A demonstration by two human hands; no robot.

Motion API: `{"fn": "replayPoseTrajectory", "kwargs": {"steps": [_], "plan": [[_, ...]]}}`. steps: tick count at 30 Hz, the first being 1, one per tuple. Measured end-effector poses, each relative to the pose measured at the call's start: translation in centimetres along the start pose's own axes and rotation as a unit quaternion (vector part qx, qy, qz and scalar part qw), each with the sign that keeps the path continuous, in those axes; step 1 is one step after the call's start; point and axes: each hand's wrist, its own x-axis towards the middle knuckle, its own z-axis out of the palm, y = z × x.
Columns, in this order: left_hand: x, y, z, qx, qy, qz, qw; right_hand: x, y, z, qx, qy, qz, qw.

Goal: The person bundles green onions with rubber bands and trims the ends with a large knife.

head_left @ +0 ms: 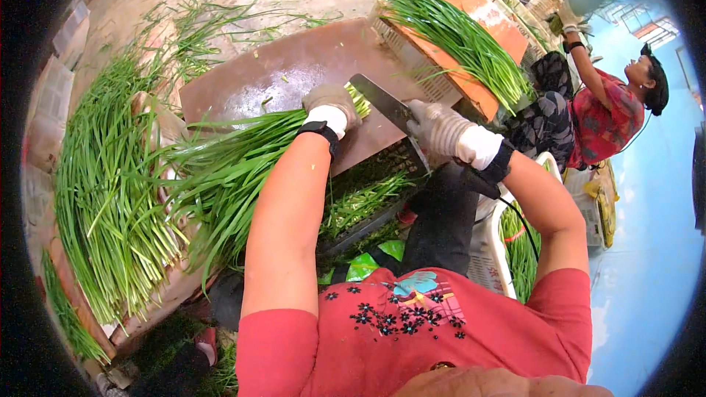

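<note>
Greens bunch [239,153] in yr gloved L hand [332,101], knife [382,103] in gloved R hand [443,127].
Blade angled, tip nr stalk ends [362,103], over brown board [243,88]. Blk bin [369,226] below w/ loose greens [364,204]. Big pile [110,198] to yr L; bundle [463,48] on orange panel [506,26], upper R. Co-worker [607,114] far R, arm raised.

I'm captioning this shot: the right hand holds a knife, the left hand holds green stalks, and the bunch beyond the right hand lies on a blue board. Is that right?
Not quite: in the head view, the board under that farther bunch is orange, not blue. The right hand does hold a knife, and the left hand green stalks.
</note>
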Motion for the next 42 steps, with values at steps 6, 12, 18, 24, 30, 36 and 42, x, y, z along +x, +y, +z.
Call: {"fn": "replayPoseTrajectory", "kwargs": {"steps": [6, 12, 18, 24, 30, 36, 42], "plan": [[0.5, 0.7, 1.2, 0.025, 0.075, -0.067, 0.995, -0.2, -0.1, -0.6, 0.023, 0.035, 0.102, 0.994], [1.4, 0.6, 0.9, 0.031, -0.024, -0.025, 0.999, -0.6, -0.8, -1.0, 0.005, 0.073, 0.032, 0.997], [1.6, 1.0, 1.6, 0.056, 0.011, -0.055, 0.997, 0.2, -1.1, -1.1, 0.096, 0.062, 0.133, 0.985], [1.8, 0.5, 1.4, 0.043, -0.008, -0.027, 0.999, 2.3, -0.1, -1.7, 0.008, -0.036, 0.096, 0.995], [1.3, 0.4, -0.4, 0.013, -0.103, -0.051, 0.993, 4.0, -1.1, -1.7, 0.085, -0.041, 0.180, 0.979], [1.9, 0.4, -1.4, 0.083, -0.154, -0.008, 0.985, 5.8, -0.5, 0.4, 0.083, 0.008, 0.114, 0.990], [2.4, 0.0, -0.7, 0.087, -0.136, 0.028, 0.987, 7.1, 1.6, 1.1, 0.093, -0.014, 0.027, 0.995]]}}
